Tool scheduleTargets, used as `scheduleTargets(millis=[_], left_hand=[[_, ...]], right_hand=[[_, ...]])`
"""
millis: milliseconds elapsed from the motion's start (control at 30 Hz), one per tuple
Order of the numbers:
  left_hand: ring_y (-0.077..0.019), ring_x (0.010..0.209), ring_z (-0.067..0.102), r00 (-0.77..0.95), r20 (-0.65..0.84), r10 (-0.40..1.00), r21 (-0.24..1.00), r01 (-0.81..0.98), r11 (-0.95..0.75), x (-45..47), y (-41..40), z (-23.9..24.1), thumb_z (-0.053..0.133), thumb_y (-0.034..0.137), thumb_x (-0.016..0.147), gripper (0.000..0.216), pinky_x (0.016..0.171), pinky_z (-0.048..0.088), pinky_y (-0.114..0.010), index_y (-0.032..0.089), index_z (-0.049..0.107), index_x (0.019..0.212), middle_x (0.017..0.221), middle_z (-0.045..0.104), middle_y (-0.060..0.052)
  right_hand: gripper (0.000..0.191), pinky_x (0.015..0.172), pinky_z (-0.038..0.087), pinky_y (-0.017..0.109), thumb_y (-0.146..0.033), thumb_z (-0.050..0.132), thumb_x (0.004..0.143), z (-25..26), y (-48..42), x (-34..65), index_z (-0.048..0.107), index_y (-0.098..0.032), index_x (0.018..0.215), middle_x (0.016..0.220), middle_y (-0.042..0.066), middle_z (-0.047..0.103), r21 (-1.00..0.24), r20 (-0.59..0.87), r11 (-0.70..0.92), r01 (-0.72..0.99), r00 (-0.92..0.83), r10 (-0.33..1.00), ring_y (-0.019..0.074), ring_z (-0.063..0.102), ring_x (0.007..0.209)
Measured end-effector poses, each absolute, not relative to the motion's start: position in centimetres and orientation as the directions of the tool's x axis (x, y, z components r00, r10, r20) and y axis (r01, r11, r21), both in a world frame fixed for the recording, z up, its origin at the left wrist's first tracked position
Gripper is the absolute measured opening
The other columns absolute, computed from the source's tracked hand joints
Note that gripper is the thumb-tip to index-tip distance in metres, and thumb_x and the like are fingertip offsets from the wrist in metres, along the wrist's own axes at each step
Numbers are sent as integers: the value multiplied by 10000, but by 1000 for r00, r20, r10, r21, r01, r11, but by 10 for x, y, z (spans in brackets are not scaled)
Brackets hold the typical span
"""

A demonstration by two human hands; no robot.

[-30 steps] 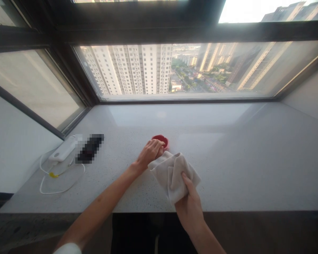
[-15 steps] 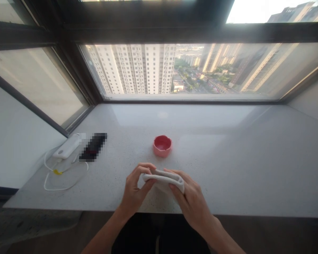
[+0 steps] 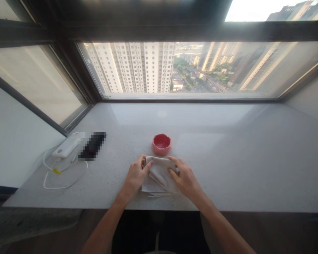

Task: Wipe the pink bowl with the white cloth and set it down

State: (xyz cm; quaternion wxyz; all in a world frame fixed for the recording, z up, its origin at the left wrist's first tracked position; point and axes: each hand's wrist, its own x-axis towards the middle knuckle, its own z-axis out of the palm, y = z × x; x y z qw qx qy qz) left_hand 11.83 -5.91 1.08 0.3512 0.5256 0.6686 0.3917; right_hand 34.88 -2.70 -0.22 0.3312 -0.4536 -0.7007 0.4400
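Note:
A light grey cloth (image 3: 161,176) lies partly folded near the front edge of the white speckled sill, its lower layers fanned toward me. My left hand (image 3: 137,173) pinches its upper left corner between thumb and fingers. On the other side, my right hand (image 3: 184,174) grips the upper right edge, thumb on top and fingers behind. Just beyond the cloth stands a pink ashtray-like bowl (image 3: 161,150) with a notched rim and a red inside; neither hand touches it.
At the left of the sill (image 3: 241,158) lie a white power bank (image 3: 66,145), a pixelated dark phone-shaped object (image 3: 92,146) and a looped white cable (image 3: 65,187) with a yellow tie (image 3: 57,171). A window (image 3: 148,70) in a dark frame rises behind.
Both hands have moved forward and lowered the cloth, which was held up folded and now lies spread flatter on the sill. The bowl has stayed in place.

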Motion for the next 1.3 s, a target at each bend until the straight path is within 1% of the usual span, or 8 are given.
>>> scheduleTargets(millis=[167,267,333,433,600,833,1033,1300], left_hand=[[-234,789,766,-106,-144,984,909,380,173,112,-54,-2,708,583,966,585,706,616,-328,196,613,1394,925,765,-38],[-246,995,779,-131,30,991,865,500,40,116,-67,2,713,388,991,594,822,658,-379,271,511,1537,1265,740,-91],[-286,1251,711,-108,217,970,742,665,-92,119,-76,3,687,251,998,400,1010,637,-467,289,624,1391,1468,646,-108],[-349,1433,589,46,309,950,526,824,-211,119,-85,0,733,197,983,148,1156,552,-579,253,714,1118,1538,612,-106],[-347,1454,589,198,260,945,415,861,-295,114,-80,-7,781,238,1002,125,1142,559,-576,259,744,1119,1579,621,-83],[-299,1352,666,399,506,765,188,814,-549,106,-91,7,674,206,1081,39,1086,559,-467,198,701,1107,1379,749,-116],[-322,1380,668,499,319,806,320,743,-587,97,-110,13,739,293,1034,144,1149,579,-511,207,678,1134,1445,724,-130],[-264,1352,699,509,252,823,376,732,-568,78,-102,1,652,183,1080,197,1132,609,-450,237,727,1253,1415,764,-73]], right_hand=[[505,1146,596,577,-253,611,1051,-20,-33,351,588,-301,1553,1524,133,646,-681,313,456,574,-335,889,340,638,1401],[414,1164,587,605,-269,607,1080,-16,-44,353,631,-296,1492,1582,139,607,-608,443,545,577,-323,836,351,570,1487],[266,1163,594,588,-278,622,1090,-12,-51,356,707,-292,1342,1562,124,626,-592,489,609,528,-366,792,342,562,1503],[158,1164,595,592,-309,679,1076,-12,-55,363,740,-287,1220,1524,111,664,-579,452,655,486,-478,753,347,570,1506],[430,1159,583,628,-385,826,977,-20,-50,372,713,-306,1384,1490,107,713,-556,288,636,536,-593,752,383,623,1454],[438,1202,555,591,-364,804,993,-21,-45,382,712,-303,1417,1535,108,699,-580,248,632,513,-628,738,363,599,1502],[476,1259,516,594,-410,819,990,-18,-43,395,697,-293,1435,1636,115,623,-616,200,636,465,-689,697,357,520,1584],[128,1246,555,501,-270,691,1061,-16,-45,403,751,-271,1174,1583,94,662,-692,215,598,404,-676,705,310,544,1579]])
